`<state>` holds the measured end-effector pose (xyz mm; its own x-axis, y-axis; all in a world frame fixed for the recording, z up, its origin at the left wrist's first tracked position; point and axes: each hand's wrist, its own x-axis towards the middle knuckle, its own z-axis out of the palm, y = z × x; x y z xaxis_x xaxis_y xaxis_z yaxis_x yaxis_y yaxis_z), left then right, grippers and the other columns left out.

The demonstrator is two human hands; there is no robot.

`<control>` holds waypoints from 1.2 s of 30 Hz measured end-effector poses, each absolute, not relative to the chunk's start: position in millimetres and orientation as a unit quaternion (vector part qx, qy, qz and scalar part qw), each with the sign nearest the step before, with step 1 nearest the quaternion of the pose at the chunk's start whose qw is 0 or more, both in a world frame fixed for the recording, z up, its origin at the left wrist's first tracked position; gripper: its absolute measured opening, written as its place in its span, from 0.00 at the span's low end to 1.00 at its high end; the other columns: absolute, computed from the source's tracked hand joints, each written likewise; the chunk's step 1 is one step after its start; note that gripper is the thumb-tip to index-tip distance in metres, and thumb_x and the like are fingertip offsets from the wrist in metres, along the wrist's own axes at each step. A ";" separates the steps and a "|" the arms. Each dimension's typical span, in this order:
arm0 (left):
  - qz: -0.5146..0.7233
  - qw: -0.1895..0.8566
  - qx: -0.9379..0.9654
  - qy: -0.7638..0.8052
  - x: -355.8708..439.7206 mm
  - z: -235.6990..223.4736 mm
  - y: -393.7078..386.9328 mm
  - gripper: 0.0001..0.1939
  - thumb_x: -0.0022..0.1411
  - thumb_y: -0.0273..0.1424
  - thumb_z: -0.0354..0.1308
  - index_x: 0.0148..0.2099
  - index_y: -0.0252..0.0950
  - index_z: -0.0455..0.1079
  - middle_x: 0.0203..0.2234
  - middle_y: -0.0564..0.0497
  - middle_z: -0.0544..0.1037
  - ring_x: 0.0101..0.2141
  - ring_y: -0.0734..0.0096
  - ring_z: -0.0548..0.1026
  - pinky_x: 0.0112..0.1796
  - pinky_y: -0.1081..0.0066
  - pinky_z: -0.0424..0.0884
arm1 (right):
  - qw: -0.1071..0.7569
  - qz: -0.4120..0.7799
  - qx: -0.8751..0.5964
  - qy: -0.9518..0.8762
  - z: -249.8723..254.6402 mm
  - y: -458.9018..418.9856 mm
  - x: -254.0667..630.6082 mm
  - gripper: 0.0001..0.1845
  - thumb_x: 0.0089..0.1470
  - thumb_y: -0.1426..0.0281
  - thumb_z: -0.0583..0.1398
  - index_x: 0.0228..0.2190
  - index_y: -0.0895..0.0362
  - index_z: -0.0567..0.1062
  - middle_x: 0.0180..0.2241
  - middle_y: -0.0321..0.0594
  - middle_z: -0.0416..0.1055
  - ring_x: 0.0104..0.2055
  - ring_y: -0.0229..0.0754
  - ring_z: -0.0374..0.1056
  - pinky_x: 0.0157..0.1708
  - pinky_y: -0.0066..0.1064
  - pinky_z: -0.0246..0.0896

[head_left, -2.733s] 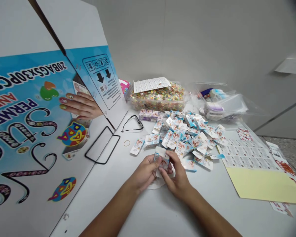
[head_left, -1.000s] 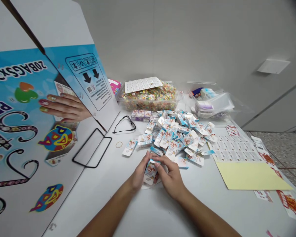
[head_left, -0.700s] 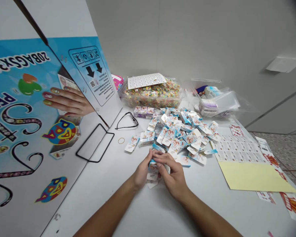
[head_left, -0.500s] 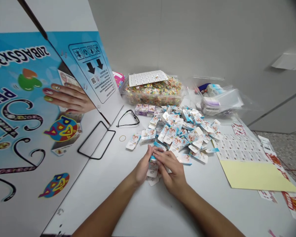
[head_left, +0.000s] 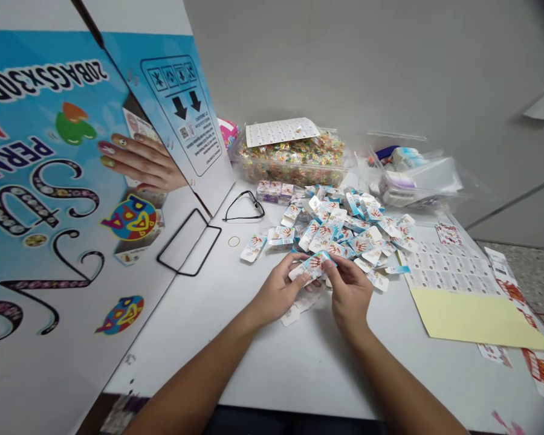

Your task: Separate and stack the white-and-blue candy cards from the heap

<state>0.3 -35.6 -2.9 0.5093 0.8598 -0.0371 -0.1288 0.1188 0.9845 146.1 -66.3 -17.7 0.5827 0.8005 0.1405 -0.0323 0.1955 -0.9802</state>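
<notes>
Tipped slantwise since the last frame, the small carton (head_left: 312,266) is gripped in the fingers of the left hand (head_left: 278,289) and right hand (head_left: 352,296) above the white desk (head_left: 272,374). Beyond lies a carton pile (head_left: 329,234); I read "20BAGS" upside down on the big box (head_left: 86,199), before a grey wall (head_left: 367,66).

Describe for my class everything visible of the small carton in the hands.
The small carton, apparently thin card, is white and light blue, with a printed hand picture on view. It is held tilted above the white table. The left hand grips its whiter end, the right hand its bluer end.
</notes>
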 end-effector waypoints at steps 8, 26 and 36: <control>0.385 0.591 0.626 0.334 3.5 -15.2 -38.8 0.23 0.67 0.36 0.53 0.63 0.41 0.62 0.43 0.45 0.79 0.35 0.64 0.80 0.33 0.68 0.77 | 0.681 0.325 -0.564 -0.336 -24.3 -61.7 155.4 0.14 0.44 0.62 0.71 0.34 0.56 0.83 0.35 0.41 0.82 0.37 0.45 0.77 0.41 0.40 0.71; 0.429 0.149 0.839 0.300 4.3 -28.2 -48.4 0.29 0.66 0.32 0.56 0.67 0.39 0.56 0.44 0.42 0.75 0.44 0.63 0.77 0.44 0.66 0.76 | 0.691 0.269 -0.553 -0.381 -14.2 -74.2 141.9 0.11 0.52 0.63 0.67 0.23 0.56 0.77 0.31 0.38 0.80 0.37 0.43 0.75 0.43 0.38 0.69; 0.433 0.248 0.796 0.342 3.3 -28.8 -42.8 0.29 0.65 0.37 0.57 0.66 0.40 0.58 0.49 0.41 0.75 0.49 0.60 0.75 0.49 0.63 0.73 | 0.617 0.376 -0.492 -0.486 -12.6 -67.1 147.3 0.14 0.51 0.62 0.67 0.38 0.53 0.72 0.33 0.36 0.73 0.32 0.38 0.69 0.31 0.29 0.66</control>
